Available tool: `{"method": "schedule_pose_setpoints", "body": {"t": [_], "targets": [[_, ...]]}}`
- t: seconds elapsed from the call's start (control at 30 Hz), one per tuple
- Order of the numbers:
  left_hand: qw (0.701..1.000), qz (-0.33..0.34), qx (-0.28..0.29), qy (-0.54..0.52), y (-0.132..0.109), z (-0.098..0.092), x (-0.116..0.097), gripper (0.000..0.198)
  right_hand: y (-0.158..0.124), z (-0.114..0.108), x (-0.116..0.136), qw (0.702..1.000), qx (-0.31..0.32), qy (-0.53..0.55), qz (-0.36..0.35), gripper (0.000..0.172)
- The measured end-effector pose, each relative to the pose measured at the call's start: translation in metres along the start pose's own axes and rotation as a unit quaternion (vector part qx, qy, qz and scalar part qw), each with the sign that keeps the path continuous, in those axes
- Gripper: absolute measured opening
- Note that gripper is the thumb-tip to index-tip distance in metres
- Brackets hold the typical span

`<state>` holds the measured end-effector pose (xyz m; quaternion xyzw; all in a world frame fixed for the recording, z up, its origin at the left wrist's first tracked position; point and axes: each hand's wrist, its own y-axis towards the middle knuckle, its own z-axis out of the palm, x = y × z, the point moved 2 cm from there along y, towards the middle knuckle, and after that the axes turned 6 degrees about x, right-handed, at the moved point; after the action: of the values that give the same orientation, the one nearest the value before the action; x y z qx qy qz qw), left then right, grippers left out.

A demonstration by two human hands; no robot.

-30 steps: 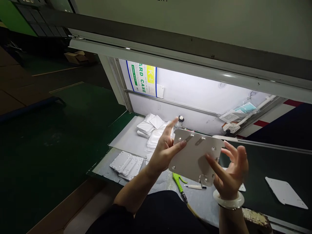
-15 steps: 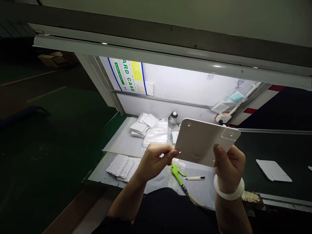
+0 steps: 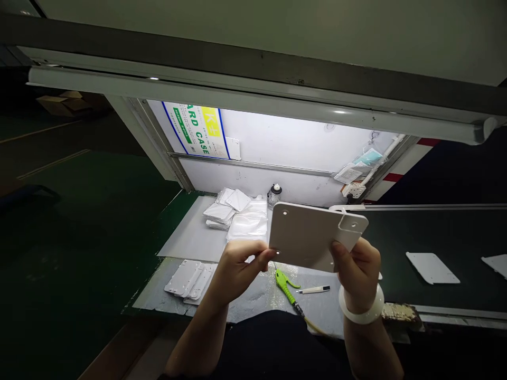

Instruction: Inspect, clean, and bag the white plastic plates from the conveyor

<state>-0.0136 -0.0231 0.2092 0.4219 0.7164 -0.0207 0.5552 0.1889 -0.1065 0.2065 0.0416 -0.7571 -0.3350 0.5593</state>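
A white flat plastic plate (image 3: 304,235) with rounded corners and small corner holes is held up above the bench. My left hand (image 3: 245,266) pinches its lower left corner between thumb and fingers. At the lower right, my right hand (image 3: 358,269) grips the plate, thumb on the near face and fingers behind. A white bangle (image 3: 362,311) circles my right wrist. Below the plate lie a green air blow gun (image 3: 285,287) with its hose and a white pen-like cutter (image 3: 315,290). Similar plates (image 3: 184,278) lie overlapped at the bench's front left.
Stacked white plates (image 3: 222,208) and clear plastic bags (image 3: 249,219) sit at the back left, beside a small bottle (image 3: 274,195). On the right, a dark conveyor belt (image 3: 388,232) carries white plates (image 3: 433,267). A lamp housing (image 3: 253,105) spans overhead; a power strip (image 3: 354,190) hangs at the back.
The held plate has tilted a little and sits slightly lower and further left in view, both hands still on it. Another plate has come further into view on the belt at the right.
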Motion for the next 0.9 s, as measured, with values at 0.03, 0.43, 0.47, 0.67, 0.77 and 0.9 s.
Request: {"method": "schedule_pose_setpoints", "body": {"t": [0.03,0.43,0.47,0.67,0.77,0.9], "targets": [[1.0,-0.003,-0.022,0.009,0.0,-0.001,0.001,0.022,0.001,0.0,0.002,1.0,0.006,-0.011,-0.01,0.028],[0.967,-0.074,-0.164,-0.182,0.007,0.014,0.01,0.027,0.002,0.022,0.002,0.98,0.173,-0.033,-0.092,0.029],[0.961,-0.078,-0.18,-0.196,0.007,0.015,0.015,0.027,-0.001,0.023,-0.017,0.981,0.179,-0.02,-0.076,0.038],[0.94,-0.153,-0.246,-0.179,-0.017,0.012,0.072,0.03,-0.07,0.04,-0.176,0.862,0.308,-0.314,0.252,0.04],[0.931,-0.242,-0.221,-0.159,-0.055,0.023,0.119,0.033,-0.132,0.054,-0.22,0.782,0.385,-0.375,0.315,0.036],[0.9,-0.374,-0.224,-0.012,-0.128,0.042,0.175,0.033,-0.182,0.066,-0.244,0.719,0.438,-0.43,0.328,0.044]]}}
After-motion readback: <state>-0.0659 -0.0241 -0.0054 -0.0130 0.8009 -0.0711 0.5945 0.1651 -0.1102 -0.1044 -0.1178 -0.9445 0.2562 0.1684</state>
